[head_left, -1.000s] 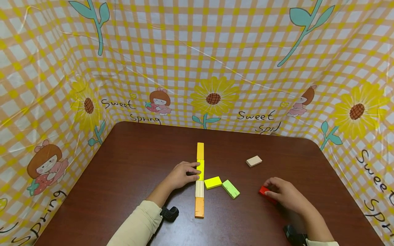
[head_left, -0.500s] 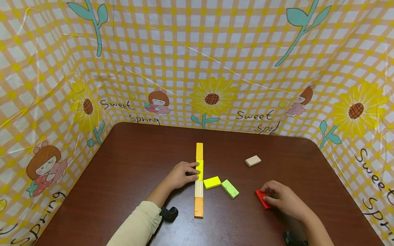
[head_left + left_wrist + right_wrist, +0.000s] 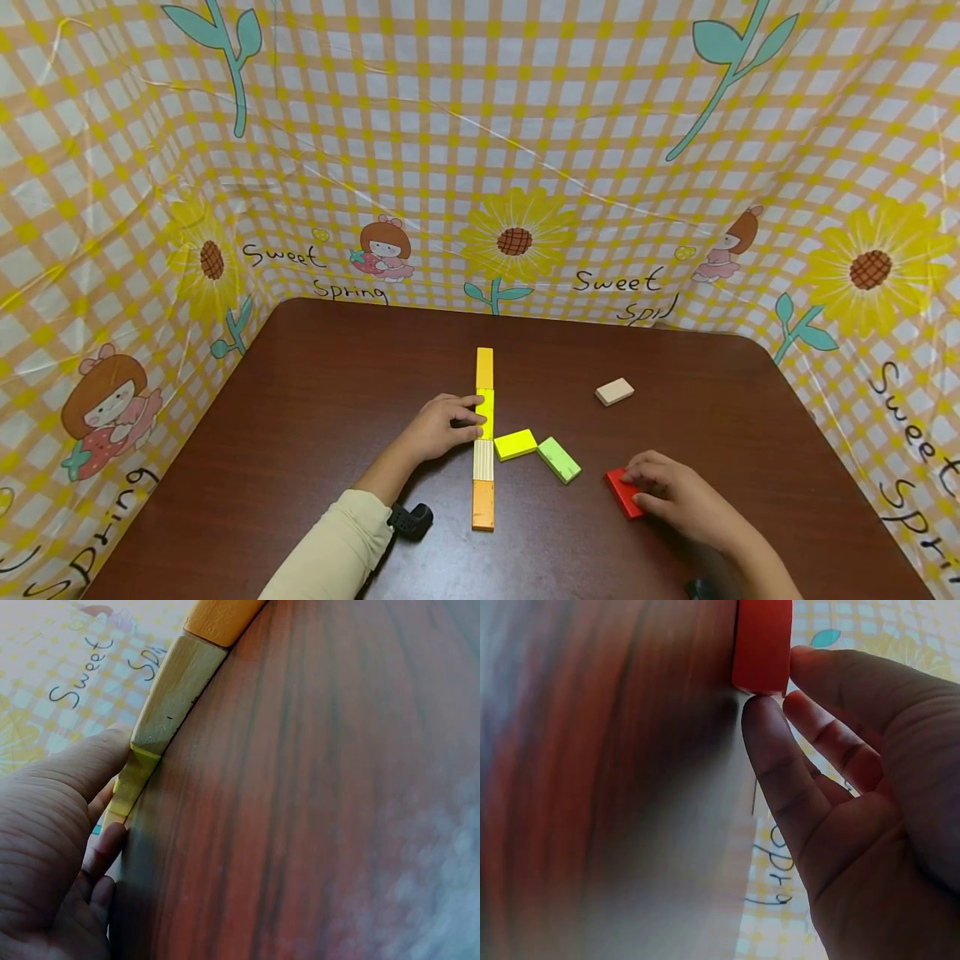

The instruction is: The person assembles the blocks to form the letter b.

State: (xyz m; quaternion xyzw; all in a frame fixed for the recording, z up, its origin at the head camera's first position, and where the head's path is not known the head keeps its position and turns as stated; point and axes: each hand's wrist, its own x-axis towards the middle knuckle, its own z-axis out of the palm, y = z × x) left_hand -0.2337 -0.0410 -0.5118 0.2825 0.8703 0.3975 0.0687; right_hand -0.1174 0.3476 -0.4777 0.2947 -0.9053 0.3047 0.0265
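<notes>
Down the middle of the brown table (image 3: 360, 358) runs a straight row of blocks: amber (image 3: 485, 368), yellow (image 3: 487, 404), ridged pale wood (image 3: 483, 460) and orange (image 3: 483, 505). My left hand (image 3: 435, 429) rests its fingertips on the row's yellow block; in the left wrist view its thumb (image 3: 82, 761) reaches the block's edge. With fairly straight thumb and fingers, my right hand (image 3: 675, 492) touches the right side of a red block (image 3: 621, 492) lying flat. In the right wrist view a finger (image 3: 769, 742) meets the red block's end (image 3: 762, 652).
Right of the row lie a bright yellow block (image 3: 515, 445), against it, and a light green block (image 3: 559, 460) at its corner. Farther back is a pale wooden block (image 3: 615, 392). A checked cloth (image 3: 517, 125) stands round the table's back and sides.
My right hand has moved left and toward me, sliding the red block with it; the block now shows more fully and has turned. My left hand has stayed on the row.
</notes>
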